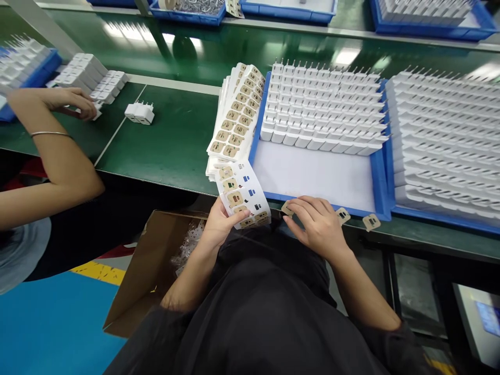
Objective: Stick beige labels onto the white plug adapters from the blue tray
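Note:
My left hand (221,221) pinches the lower part of a curled white sheet of tan stickers (250,194) between thumb and fingers. Several spots on that sheet are bare, with white backing and dark blue or black marks showing. At the front edge of the blue tray, my right hand (318,224) has a single tan sticker (287,208) at its thumb and fingertips. Two more loose stickers, one close to my right fingers (343,215) and another farther right (371,222), hang on the tray's front rim.
A stack of sticker sheets (238,112) lies left of the blue tray (380,192), which holds rows of white plug adapters (324,109). Another full tray (449,151) adjoins it. An open cardboard box (133,291) stands below. At left, a co-worker's hand (80,101) touches adapters.

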Available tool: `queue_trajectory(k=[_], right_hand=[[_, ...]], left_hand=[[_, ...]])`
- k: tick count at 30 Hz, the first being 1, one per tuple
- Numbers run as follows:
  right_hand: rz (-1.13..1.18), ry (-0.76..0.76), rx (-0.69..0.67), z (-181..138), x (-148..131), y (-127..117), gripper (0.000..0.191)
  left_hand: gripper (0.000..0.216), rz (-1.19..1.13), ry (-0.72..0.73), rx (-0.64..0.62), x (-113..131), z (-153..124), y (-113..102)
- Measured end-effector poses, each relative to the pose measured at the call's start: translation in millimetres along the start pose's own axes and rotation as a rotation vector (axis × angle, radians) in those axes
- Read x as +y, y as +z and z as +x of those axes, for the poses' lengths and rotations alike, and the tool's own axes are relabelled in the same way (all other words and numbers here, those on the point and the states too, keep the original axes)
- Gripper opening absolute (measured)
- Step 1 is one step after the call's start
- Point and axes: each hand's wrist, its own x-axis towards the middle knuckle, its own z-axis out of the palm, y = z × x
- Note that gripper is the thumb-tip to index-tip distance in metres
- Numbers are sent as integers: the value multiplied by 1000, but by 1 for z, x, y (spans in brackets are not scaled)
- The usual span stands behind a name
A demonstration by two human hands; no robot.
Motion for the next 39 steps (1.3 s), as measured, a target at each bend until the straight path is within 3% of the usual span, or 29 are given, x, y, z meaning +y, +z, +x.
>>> queue_trajectory(k=[7, 12, 17, 21, 26, 32, 39], right_hand=[[114, 33, 16, 3, 5, 5, 27], [186, 114, 180, 3, -2, 3, 29], [256, 9, 105, 9, -29, 9, 30], [443, 101, 149, 22, -47, 14, 35], [560, 212, 183, 40, -49, 11, 34], [422, 84, 224, 47, -49, 16, 27], [338, 76, 268, 44, -53, 21, 22]], left_hand=[[71, -17, -16, 12, -3, 2, -1], [70, -53, -16, 17, -3, 1, 1], [67, -154, -57, 5, 6, -4, 8], [68, -211, -82, -19, 14, -9, 9], [69, -135, -14, -93, 9, -15, 0], [54, -40, 42, -54, 2, -16, -3], [52, -44, 19, -74, 4, -17, -3]])
